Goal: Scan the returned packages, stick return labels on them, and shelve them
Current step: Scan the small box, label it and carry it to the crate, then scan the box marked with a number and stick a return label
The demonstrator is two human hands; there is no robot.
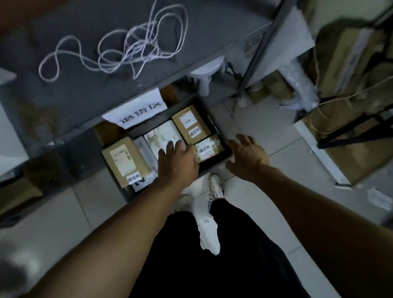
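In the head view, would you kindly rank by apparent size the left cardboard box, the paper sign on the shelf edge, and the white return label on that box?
1. Paper sign and left cardboard box: too alike to rank.
2. Return label: clearly smallest.

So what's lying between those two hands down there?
In the head view, a small brown box with a white return label lies between the left hand and the right hand, at the near corner of the black tray.

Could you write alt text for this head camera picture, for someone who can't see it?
Two bare hands, left hand and right hand, reach down to a dark bin of labelled cardboard packages under a grey shelf holding a loose white cord.
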